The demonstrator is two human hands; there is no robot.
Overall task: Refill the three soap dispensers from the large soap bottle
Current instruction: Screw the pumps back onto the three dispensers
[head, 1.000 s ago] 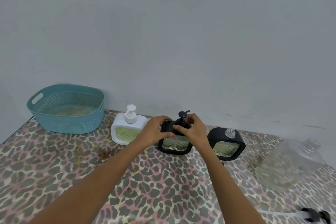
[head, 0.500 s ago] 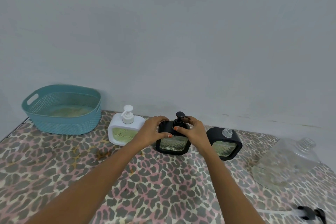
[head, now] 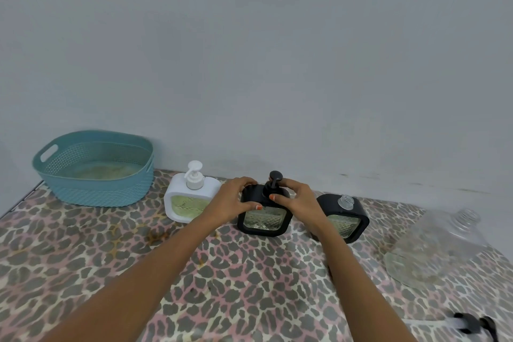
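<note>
Hands are both working on the middle dispenser [head: 263, 214]: my left hand [head: 233, 201] is gripping its top left shoulder to steady it, and my right hand [head: 295, 200] is pinching the collar of the black pump [head: 274, 182]. Over the last second the pump nozzle is turning, from pointing right to facing me, so I am judging the pump is being screwed back on and this unit is filled.

White dispenser [head: 190, 201] is standing just left, pump fitted, green soap showing. Right dispenser [head: 344, 216] is sitting with its threaded neck bare; its pump [head: 472, 326] is probably the one lying at the table's [head: 83, 258] near right edge. Clear soap bottle [head: 435, 250] is lying on its side at far right, looking nearly empty. Teal basket [head: 94, 168] is sitting far left.

No brand, label or writing is readable anywhere.
</note>
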